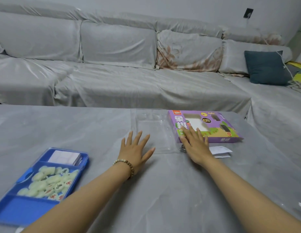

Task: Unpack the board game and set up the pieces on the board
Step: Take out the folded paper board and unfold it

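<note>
While both hands are lying flat with fingers spread, gripping nothing, the right hand (195, 146) is resting its fingertips on the near left corner of the purple box (218, 126). The left hand (135, 148) is pressing down just left of the box, seemingly on a clear plastic cover (151, 126) lying beside it. A paper slip (220, 150) is sitting just in front of the box. Well to the left of the box and nearer the person, the blue tray (20, 211) is holding the pale game pieces (47, 180) in its middle section and the folded board (64, 157) in the end section nearest the box, so setup is not yet beginning. The left forearm is hanging close beside the tray; knocking its rim could be spilling the loose pieces, and the near-invisible cover could be sliding under a pressing palm.
</note>
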### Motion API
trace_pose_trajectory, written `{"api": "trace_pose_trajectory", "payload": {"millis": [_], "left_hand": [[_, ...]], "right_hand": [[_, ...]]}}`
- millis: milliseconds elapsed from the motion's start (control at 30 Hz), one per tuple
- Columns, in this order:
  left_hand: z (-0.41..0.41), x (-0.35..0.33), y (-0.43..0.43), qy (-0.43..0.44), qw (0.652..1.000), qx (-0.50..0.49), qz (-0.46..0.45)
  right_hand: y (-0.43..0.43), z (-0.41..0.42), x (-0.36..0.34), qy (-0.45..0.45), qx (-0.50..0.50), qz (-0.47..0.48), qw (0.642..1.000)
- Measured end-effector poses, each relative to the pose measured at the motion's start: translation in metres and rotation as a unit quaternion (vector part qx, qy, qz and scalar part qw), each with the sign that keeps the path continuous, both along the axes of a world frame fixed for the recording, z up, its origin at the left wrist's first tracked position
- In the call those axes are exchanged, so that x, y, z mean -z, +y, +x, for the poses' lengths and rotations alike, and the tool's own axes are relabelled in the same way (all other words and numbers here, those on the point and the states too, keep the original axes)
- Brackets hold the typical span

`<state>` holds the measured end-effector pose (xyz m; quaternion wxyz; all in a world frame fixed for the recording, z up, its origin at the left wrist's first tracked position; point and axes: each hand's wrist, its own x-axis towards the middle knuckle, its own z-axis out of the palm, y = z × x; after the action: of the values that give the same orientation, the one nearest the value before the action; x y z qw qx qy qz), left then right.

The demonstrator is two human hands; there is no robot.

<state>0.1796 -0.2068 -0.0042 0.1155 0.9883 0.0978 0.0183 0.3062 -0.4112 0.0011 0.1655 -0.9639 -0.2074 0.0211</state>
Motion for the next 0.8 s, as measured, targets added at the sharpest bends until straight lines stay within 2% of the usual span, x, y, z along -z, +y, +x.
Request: {"api": "trace_pose_trajectory", "payload": {"millis": [100,233,333,400,600,700,733,800], "left_hand": [[-0.038,-0.007,0.035,0.012,0.999,-0.014,0.042],[-0.111,-0.014,0.094,0.066,0.986,-0.13,0.084],[-0.167,-0.014,0.127,0.116,0.965,-0.229,0.047],[-0.194,-0.01,0.137,0.139,0.957,-0.254,0.017],[-0.232,-0.009,0.113,0.071,0.979,-0.19,-0.023],[-0.255,-0.005,0.091,0.067,0.986,-0.141,-0.051],[-0.261,-0.002,0.089,0.054,0.986,-0.137,-0.083],[-0.27,0.002,0.09,0.019,0.969,-0.147,-0.196]], "right_hand": [[0.023,-0.05,0.001,-0.01,-0.053,0.083,0.995],[0.049,-0.121,0.004,0.031,-0.087,0.14,0.986],[0.067,-0.166,0.0,0.054,-0.106,0.149,0.982],[0.076,-0.195,-0.006,0.063,-0.116,0.163,0.978],[0.089,-0.26,-0.014,0.134,-0.13,0.183,0.965],[0.098,-0.28,-0.017,0.229,-0.118,0.249,0.934],[0.101,-0.284,-0.017,0.252,-0.122,0.256,0.925],[0.106,-0.285,-0.013,0.251,-0.14,0.218,0.933]]}}
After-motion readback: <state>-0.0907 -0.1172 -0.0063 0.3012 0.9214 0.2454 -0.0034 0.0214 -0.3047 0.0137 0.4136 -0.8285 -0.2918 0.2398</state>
